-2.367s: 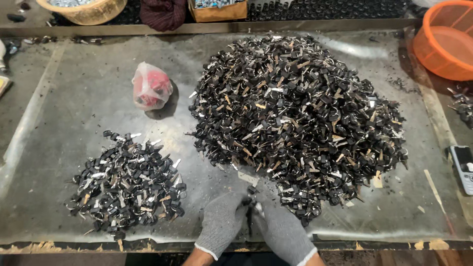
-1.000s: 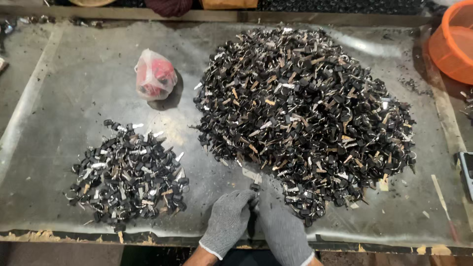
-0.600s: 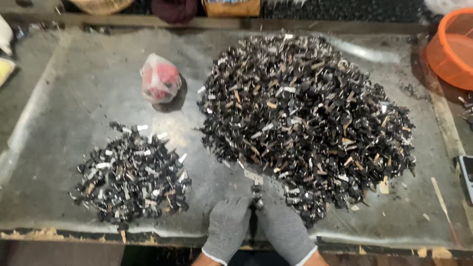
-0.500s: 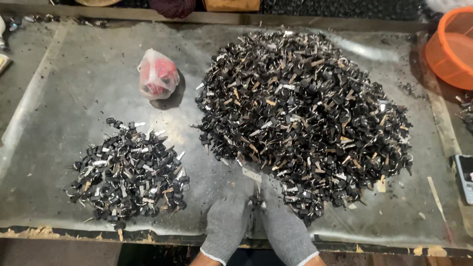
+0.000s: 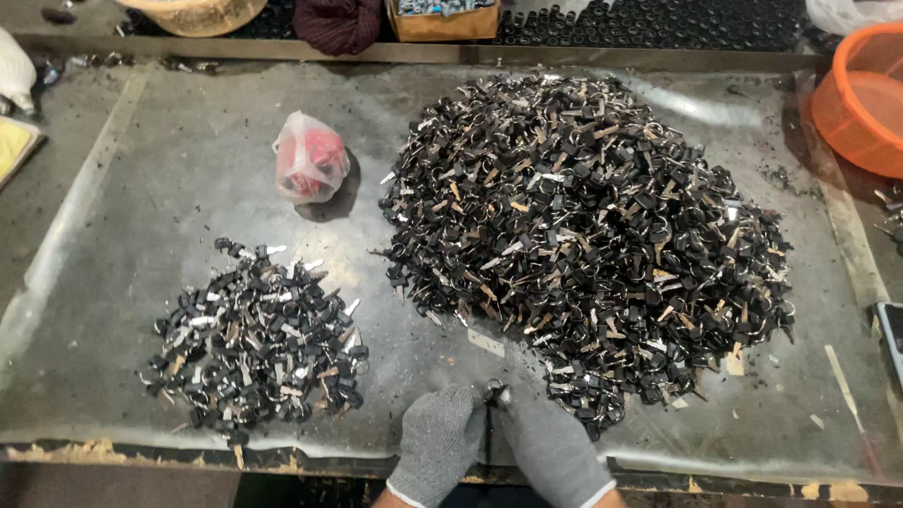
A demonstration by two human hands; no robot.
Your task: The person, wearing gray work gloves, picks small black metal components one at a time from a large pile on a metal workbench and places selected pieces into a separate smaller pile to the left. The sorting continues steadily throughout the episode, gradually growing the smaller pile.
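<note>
A small dark metal piece (image 5: 493,390) is pinched between two gloved hands at the near edge of the tabletop (image 5: 169,169).

The left hand (image 5: 440,450) and the right hand (image 5: 550,452), both in grey knit gloves, are brought together fingertip to fingertip, each grip clenched on the small piece, which is held just above the tabletop's front edge. Just beyond the right hand, a large heap of black and metal parts (image 5: 583,226) is spread over the middle and right of the tabletop, its near fringe lying close to the fingers. A smaller pile of like parts (image 5: 254,343) is set apart on the left. Behind that pile, a knotted plastic bag with red contents (image 5: 310,165) is seen, and an orange basin (image 5: 861,99) is placed at the far right corner.
</note>
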